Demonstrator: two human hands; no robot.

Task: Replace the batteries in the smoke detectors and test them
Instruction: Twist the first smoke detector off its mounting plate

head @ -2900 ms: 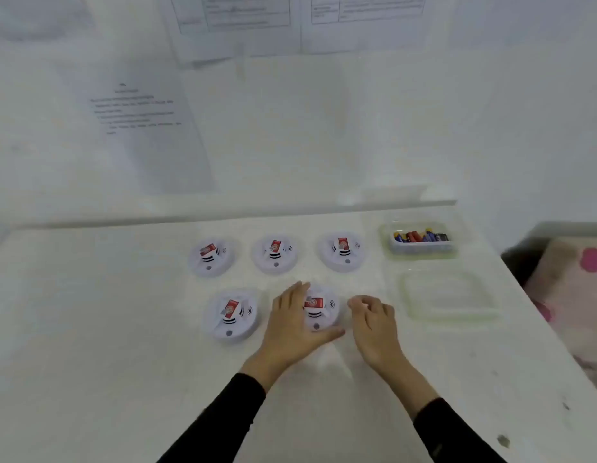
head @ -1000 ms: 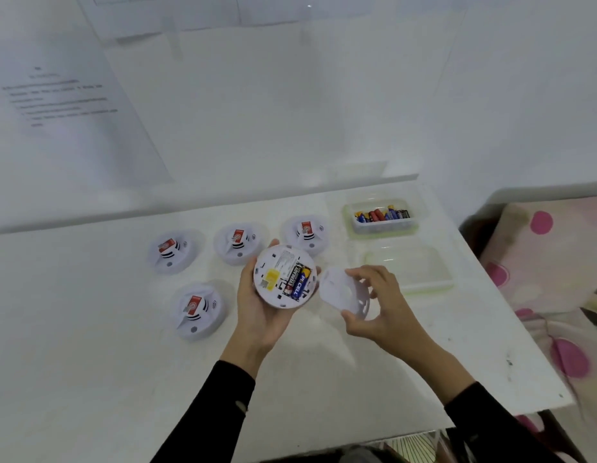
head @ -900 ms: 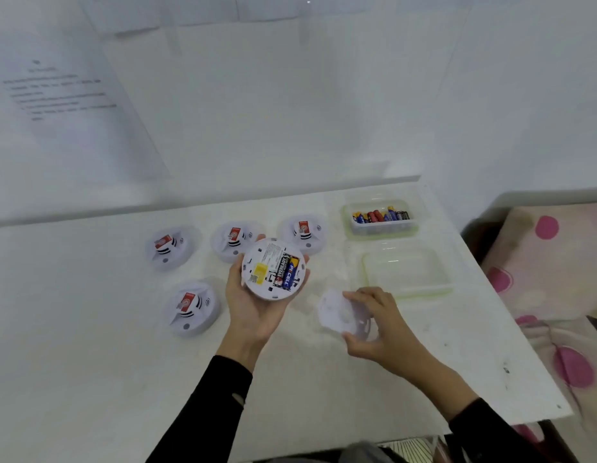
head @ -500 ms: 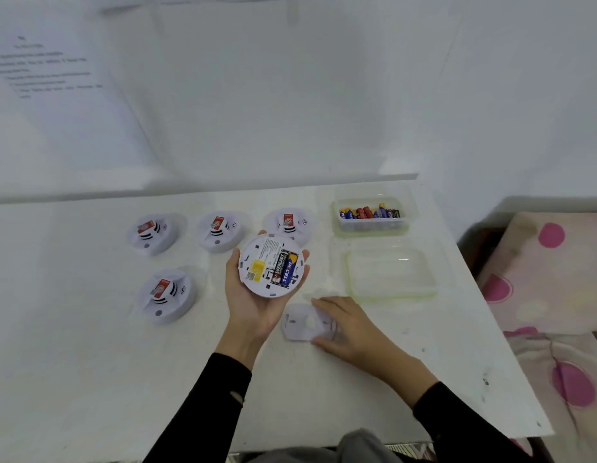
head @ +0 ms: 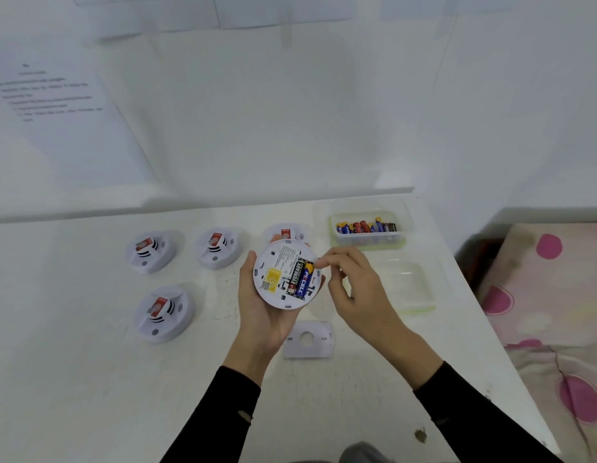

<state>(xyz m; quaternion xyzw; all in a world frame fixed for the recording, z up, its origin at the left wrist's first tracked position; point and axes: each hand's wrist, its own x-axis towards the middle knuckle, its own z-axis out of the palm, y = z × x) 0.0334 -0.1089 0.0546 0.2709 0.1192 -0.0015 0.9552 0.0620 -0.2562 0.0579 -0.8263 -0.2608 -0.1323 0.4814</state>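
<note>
Two old cells about to come out of the first detector

Nearest the camera, the detached mounting plate [head: 308, 340] lies flat on the white table [head: 90, 379], just below the hands. Above it, the left hand [head: 260, 315] cradles an upturned smoke detector [head: 287, 275] in its palm, fingers curled round the rim, with the back facing up. Two batteries [head: 300, 279] sit side by side in the open bay, one black and one blue. The right hand [head: 354, 289] has its thumb and forefinger drawn together at the upper end of the blue cell; whether they already grip it or only touch it cannot be told.

Just right of the hands sits an empty clear container [head: 407, 289], probably meant for spent cells. Further back, four more detectors rest face up: one at the near left [head: 163, 312] and three in a row [head: 217, 247] behind, the rightmost partly hidden by the held unit. At the far right, a tub of batteries [head: 367, 228] stands near the table's back edge.

The likely risks: a cell levered from one end can spring free and roll off the table, and spent cells dropped into the wrong container would mix with the fresh ones. Replacements fitted against the polarity marks would fail the test.
</note>
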